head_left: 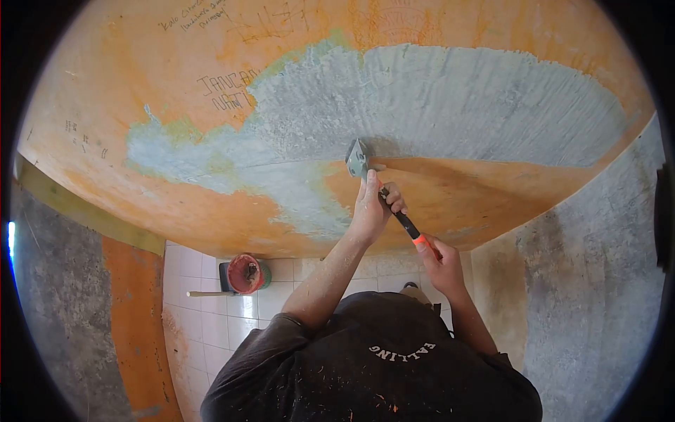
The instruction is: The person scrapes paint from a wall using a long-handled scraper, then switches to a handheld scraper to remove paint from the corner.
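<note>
A long-handled tool (406,224) with a black and orange handle slants from the wall down to the right. Its grey-green head (357,159) is against the wall, at the lower border of a bare grey patch (436,105). My left hand (375,205) is closed round the upper handle, just below the head, with the thumb lying along it. Lower down, my right hand (441,263) grips the orange end of the handle. Orange paint (422,190) still covers the wall under the tool head.
On the tiled floor (281,271) to the left stands a red bucket (246,274), beside a dark object with a pale stick handle (205,293). Handwriting marks the orange wall above. Grey side walls rise at left and right.
</note>
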Tool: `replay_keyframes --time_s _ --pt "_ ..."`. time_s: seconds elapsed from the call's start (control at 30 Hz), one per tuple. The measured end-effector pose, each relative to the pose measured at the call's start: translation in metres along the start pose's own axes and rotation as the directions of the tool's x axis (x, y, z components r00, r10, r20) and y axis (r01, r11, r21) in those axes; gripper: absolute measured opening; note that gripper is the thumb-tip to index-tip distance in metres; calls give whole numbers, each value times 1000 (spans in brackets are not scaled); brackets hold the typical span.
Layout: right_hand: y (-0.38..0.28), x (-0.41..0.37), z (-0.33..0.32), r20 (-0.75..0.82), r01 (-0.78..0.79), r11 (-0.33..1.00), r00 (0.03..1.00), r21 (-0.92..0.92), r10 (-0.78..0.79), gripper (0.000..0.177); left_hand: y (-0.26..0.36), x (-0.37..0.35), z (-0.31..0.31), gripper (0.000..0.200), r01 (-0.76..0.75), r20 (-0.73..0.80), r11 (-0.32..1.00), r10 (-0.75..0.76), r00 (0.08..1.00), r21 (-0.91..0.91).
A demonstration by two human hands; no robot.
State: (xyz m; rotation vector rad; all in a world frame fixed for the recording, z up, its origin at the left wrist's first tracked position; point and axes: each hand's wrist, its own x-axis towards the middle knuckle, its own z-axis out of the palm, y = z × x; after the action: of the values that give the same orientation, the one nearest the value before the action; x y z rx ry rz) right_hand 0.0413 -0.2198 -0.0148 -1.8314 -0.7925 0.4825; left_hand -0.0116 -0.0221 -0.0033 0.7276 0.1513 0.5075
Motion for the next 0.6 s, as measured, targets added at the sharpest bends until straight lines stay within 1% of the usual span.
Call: replay_keyframes --time_s 0.17,0.23,0.3,0.5,0.53,0.6 --pt "10 -1 -15 -8 -2 1000 1000 2 2 40 -14 7 13 36 -14 10 1000 14 1000 -6" --pt "14 -1 -25 -41 -7 1000 999 -2 7 41 -22 11 21 35 -11 -2 1000 11 1000 -16" --pt "16 0 -35 -18 -15 1000 1000 -8 15 41 -23 12 31 31 -2 -21 1000 2 1000 -16" --pt "24 9 -49 16 -14 1000 1000 -10 14 41 -31 19 38 33 -18 -14 1000 17 1000 -7" --pt "25 11 -52 33 -14 1000 999 -16 15 41 -33 20 41 33 -26 -22 1000 26 999 -9" --pt "23 17 -59 61 5 999 998 -35 -3 41 -33 20 46 34 -43 -85 999 43 995 2"
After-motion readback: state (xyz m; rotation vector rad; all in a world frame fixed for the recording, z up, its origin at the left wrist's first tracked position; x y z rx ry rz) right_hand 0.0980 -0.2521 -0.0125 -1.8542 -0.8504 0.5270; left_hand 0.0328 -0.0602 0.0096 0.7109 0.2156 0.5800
